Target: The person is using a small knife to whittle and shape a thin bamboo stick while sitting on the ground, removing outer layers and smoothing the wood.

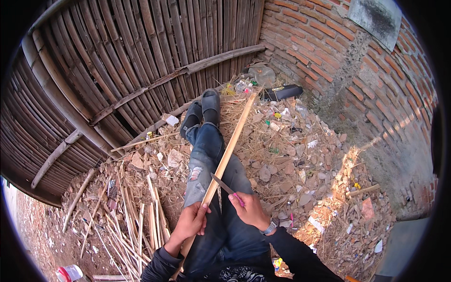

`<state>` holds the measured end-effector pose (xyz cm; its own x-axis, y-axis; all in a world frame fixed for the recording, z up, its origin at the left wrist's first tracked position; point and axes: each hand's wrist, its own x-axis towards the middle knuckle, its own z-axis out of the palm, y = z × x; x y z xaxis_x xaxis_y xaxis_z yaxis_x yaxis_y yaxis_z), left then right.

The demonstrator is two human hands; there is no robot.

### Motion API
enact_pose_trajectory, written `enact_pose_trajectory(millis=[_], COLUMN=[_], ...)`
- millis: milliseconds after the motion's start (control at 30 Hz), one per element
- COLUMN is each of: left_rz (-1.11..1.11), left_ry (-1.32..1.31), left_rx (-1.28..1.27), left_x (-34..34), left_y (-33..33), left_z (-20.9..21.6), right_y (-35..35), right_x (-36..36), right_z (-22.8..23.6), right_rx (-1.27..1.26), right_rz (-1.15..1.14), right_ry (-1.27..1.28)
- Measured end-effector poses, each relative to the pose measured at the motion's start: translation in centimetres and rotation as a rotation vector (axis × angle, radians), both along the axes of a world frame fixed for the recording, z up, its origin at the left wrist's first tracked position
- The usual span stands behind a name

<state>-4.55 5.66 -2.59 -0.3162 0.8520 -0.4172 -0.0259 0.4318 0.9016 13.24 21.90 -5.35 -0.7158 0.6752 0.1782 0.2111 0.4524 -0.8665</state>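
My left hand (191, 220) is closed around a long, pale bamboo strip (235, 136), which slants up and away across my legs. In my right hand (250, 210) is a knife (222, 184) with a pink handle. Its dark blade lies against or just over the strip's edge, a little beyond my left hand; whether it cuts in, I cannot tell. The strip's near end runs down under my left forearm.
Split bamboo pieces (152, 216) are heaped to my left, near a white and red container (69, 272). Rubble and litter (282, 160) cover the ground. A bamboo fence (141, 56) stands at the left and back, a brick wall (324, 51) at the right. A black object (282, 92) lies by the wall.
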Motion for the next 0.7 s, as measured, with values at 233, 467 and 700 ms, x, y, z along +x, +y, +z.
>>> enact_pose_trajectory(millis=[233,467,700], left_rz=[0.106,0.097,0.078], left_ry=[0.083,0.096,0.14], left_rx=[-0.011,-0.06,-0.076], left_x=[-1.9,-2.8,-2.6], left_y=[1.3,1.7,1.8], left_z=[-0.9,-2.9,-2.7], right_y=[0.9,1.1,1.3], right_x=[-3.2,-5.4,-6.7], right_z=[-1.4,-3.4,-5.2], right_rx=[0.169,0.168,0.194], right_rz=[0.108,0.185,0.186], right_ry=[-0.153,-0.192,-0.17])
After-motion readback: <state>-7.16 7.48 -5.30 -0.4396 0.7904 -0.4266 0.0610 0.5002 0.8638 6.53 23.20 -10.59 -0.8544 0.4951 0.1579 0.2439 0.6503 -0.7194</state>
